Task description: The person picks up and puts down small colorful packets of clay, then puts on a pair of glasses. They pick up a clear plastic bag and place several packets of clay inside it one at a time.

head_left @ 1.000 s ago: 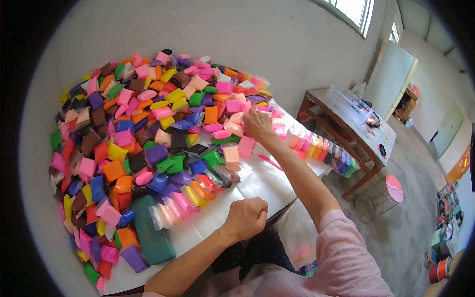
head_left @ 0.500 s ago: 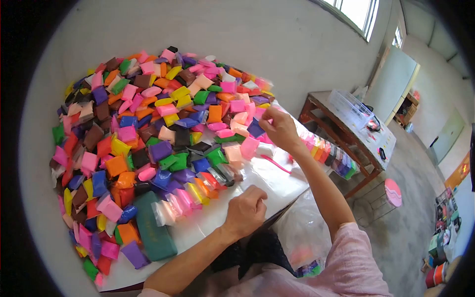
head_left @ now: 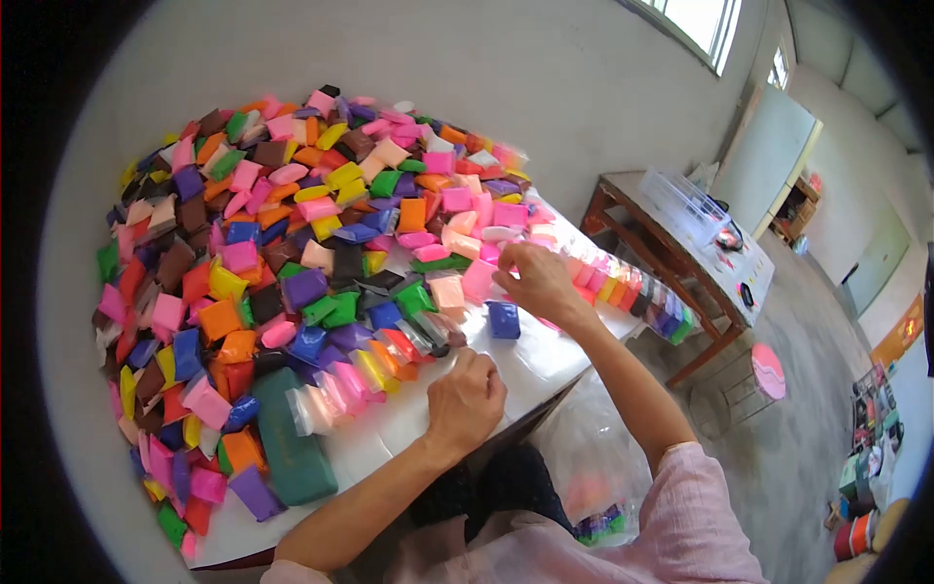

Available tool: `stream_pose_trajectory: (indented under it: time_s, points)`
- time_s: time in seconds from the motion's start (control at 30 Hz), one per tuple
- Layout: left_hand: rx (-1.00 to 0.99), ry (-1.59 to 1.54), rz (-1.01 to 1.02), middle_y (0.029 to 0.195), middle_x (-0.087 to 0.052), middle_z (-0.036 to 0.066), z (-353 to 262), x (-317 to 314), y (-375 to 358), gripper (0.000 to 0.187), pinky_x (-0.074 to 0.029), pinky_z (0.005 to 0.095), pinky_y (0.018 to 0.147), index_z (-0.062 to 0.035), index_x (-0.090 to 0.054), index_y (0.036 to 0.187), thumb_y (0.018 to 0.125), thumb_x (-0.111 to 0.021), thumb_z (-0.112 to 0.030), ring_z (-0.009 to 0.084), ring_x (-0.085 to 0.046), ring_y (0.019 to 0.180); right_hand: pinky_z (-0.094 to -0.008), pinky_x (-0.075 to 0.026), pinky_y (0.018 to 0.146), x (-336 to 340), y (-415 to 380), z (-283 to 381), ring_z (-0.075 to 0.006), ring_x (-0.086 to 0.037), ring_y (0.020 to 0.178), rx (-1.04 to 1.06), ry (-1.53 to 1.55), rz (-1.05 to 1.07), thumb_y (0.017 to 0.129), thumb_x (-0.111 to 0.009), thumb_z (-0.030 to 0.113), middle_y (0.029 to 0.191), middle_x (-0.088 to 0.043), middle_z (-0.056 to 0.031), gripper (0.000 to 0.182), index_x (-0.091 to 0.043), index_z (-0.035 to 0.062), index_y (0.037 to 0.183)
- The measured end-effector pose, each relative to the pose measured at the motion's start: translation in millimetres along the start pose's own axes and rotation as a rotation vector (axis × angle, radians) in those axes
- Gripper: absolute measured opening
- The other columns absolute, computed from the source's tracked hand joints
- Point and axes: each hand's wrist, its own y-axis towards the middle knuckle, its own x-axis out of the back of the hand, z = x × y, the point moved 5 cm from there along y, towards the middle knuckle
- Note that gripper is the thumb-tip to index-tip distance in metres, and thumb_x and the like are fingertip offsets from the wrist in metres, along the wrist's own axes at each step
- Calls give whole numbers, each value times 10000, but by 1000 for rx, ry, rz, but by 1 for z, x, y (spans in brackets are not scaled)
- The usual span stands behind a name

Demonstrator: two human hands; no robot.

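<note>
Curled into a loose fist, my left hand (head_left: 467,401) rests at the near end of a row of overlapping coloured packets (head_left: 375,373), close to a dark brown packet. Its fingertips face away, so what they hold is hidden. My right hand (head_left: 540,284) is bent down with fingers pinched at the right edge of a pink packet (head_left: 478,279); I cannot tell what is between them. Just below those fingers a blue packet (head_left: 503,320) lies flat on the white table surface (head_left: 535,362).
A large heap of coloured packets (head_left: 233,311) covers the table's left and back. A green case (head_left: 297,443) lies beside the row. Another packet row (head_left: 632,292) runs along the right. Below hangs a clear plastic bag (head_left: 593,443). A side table (head_left: 671,219) and stool (head_left: 768,372) stand right.
The blue packet has moved from beside my right fingers at the heap down onto the bare white surface. My right hand has come down and left; my left hand has shifted slightly left.
</note>
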Motion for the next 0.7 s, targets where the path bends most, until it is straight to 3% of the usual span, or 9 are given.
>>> stream_pose_trajectory:
  time_s: [0.03,0.13,0.23,0.43,0.53,0.7]
  points:
    - [3,0,7,900,-576,171,0,-1,-1,110,-496,487,662,-20,-590,849,835,-582,-129,384,-618,757,-414,-503,759,6,10,14,-307,-657,870,23,65,-46,809,-678,205,875,-687,-125,149,-665,58,827]
    - [1,4,11,895,-576,156,-1,-2,-1,107,-507,482,654,-25,-604,842,820,-588,-128,380,-622,751,-454,-500,739,-15,52,36,-340,-651,857,144,216,-23,815,-607,190,857,-665,-145,160,-638,48,882]
    - [19,15,-3,884,-585,133,-3,-1,-2,91,-505,469,630,-38,-621,830,799,-603,-122,362,-624,744,-427,-506,743,-41,98,54,-302,-664,858,166,164,-67,818,-651,202,857,-688,-124,149,-676,66,873]
    - [40,18,38,884,-579,130,0,-7,-2,99,-514,478,617,-43,-608,843,798,-610,-132,363,-629,722,-469,-518,684,-85,172,72,-351,-672,797,192,81,-161,788,-622,199,821,-685,-158,154,-711,74,790]
    - [38,28,106,913,-573,146,-1,-6,-1,126,-524,486,615,-36,-595,877,818,-600,-147,364,-637,706,-454,-519,699,-99,182,102,-334,-675,774,246,36,-247,771,-695,236,763,-666,-176,200,-694,42,722]
    - [35,44,147,957,-553,156,-2,-7,-3,176,-539,470,620,-21,-578,927,849,-586,-179,358,-646,690,-391,-551,709,-131,198,113,-297,-688,821,203,-328,-189,786,-644,145,876,-687,-155,147,-723,47,862]
